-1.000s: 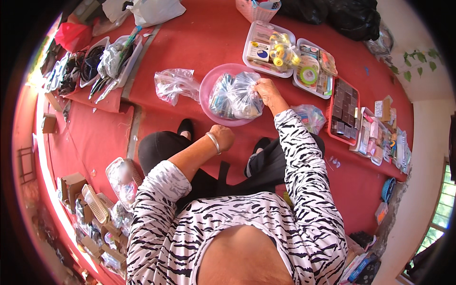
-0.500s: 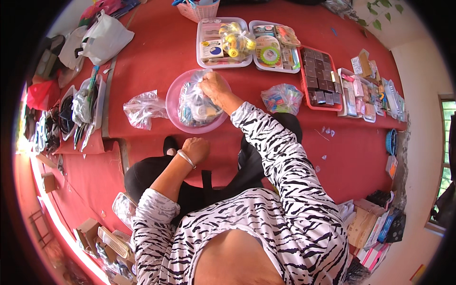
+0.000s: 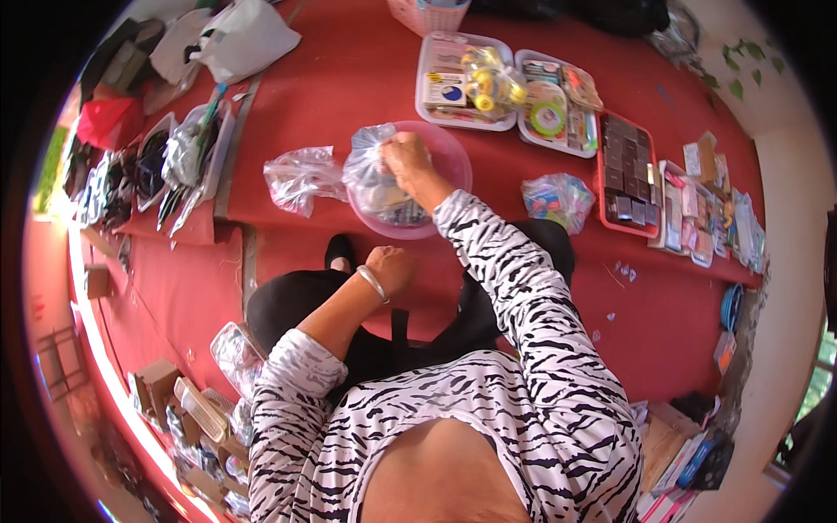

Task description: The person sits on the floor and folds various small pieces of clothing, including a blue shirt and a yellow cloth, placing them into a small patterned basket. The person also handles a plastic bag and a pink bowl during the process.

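Observation:
My right hand (image 3: 407,163) is closed on the gathered top of a clear plastic bag (image 3: 370,170) that holds several small items, too blurred to name. The bag sits at the left side of a round pink basin (image 3: 455,163), partly over its rim. Blue-and-white small things show low in the basin beside the bag. Close to my left knee, my left hand (image 3: 390,268) is curled into a loose fist, with a bangle on the wrist; nothing shows in it. Just left of the basin lies another crumpled clear plastic bag (image 3: 302,180).
Beyond the basin stand two white trays (image 3: 422,98) of packaged goods. To the right are a bag of colourful pieces (image 3: 559,200), a red tray (image 3: 603,196) of dark boxes and more packets. Baskets of tools (image 3: 192,166) stand at the left, on red cloth.
My right hand has shifted the bag from the basin's middle to its left side. My left hand stays curled near the knee. The whole view has turned slightly.

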The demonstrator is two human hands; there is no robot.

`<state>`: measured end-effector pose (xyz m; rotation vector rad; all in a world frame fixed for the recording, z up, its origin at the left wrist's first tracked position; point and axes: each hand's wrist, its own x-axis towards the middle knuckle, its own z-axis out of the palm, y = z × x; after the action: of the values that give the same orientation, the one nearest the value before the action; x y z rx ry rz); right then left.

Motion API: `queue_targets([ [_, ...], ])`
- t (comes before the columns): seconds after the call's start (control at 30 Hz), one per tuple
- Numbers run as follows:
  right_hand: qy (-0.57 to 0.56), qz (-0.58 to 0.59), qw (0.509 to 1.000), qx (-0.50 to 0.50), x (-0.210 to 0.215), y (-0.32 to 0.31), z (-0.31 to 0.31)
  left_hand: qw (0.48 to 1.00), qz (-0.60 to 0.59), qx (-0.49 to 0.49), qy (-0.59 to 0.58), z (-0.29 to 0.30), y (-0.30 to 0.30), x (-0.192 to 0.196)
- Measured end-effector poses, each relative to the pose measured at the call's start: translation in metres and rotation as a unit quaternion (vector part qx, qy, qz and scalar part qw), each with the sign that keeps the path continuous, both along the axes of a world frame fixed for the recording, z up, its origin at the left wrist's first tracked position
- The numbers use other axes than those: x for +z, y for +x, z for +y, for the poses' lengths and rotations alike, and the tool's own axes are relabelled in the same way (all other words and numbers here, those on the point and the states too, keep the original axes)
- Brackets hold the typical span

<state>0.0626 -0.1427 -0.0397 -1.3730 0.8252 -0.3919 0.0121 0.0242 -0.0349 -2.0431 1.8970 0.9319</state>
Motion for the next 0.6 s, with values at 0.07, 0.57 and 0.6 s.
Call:
queue_targets([
  [0.07,0.019,-0.003,0.999,-0.027,-0.005,0.005,0.005,1.0,-0.008,-0.013,-0.008,-0.001,0.0,-0.003],
  [0.57,-0.428,0.176,0.866,0.188,0.033,-0.104,-0.145,0.999,-0.016,-0.029,-0.027,-0.011,-0.007,0.01],
  [0.6,-0.443,0.224,0.84,0.221,0.049,-0.133,-0.164,0.999,-0.018,-0.02,-0.018,-0.01,-0.006,0.014],
])
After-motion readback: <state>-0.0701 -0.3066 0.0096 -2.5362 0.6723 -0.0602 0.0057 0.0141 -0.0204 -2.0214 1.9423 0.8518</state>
